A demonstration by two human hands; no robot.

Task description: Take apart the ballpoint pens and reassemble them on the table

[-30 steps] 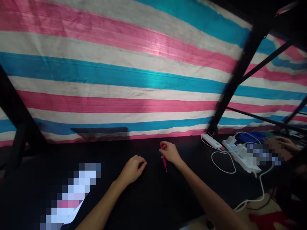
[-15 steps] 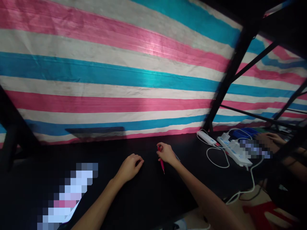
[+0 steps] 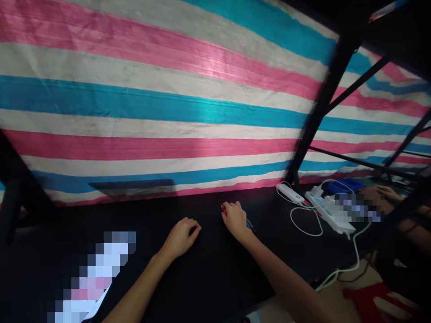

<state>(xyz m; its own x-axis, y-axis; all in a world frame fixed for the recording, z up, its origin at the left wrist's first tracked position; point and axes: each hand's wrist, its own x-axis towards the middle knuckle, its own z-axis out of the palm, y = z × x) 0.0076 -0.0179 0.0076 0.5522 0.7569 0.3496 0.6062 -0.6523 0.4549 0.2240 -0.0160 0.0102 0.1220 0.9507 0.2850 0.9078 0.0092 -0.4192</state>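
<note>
On the black tabletop (image 3: 202, 287), my left hand (image 3: 181, 236) rests with nothing seen in it; its fingers bend loosely and the thumb stands off from them. My right hand (image 3: 235, 220) is closed palm down around a red pen (image 3: 223, 208). Only the pen's red end shows past the fingertips; the rest is covered by the hand. Just right of my right wrist lies a thin blue and dark item (image 3: 250, 225), partly hidden by the wrist, its kind unclear.
A lit, pixelated screen (image 3: 97, 278) lies at lower left. White power strips (image 3: 328, 211) and looping cables (image 3: 308, 234) sit to the right, near a blue tray (image 3: 345, 185). Another person's hand (image 3: 375, 197) is beyond them. Black frame posts (image 3: 316, 107) stand before a striped sheet (image 3: 151, 103).
The red pen, earlier jutting below my right hand toward me, is now mostly covered by that hand. More of the blue item beside the wrist shows. My left hand has hardly moved.
</note>
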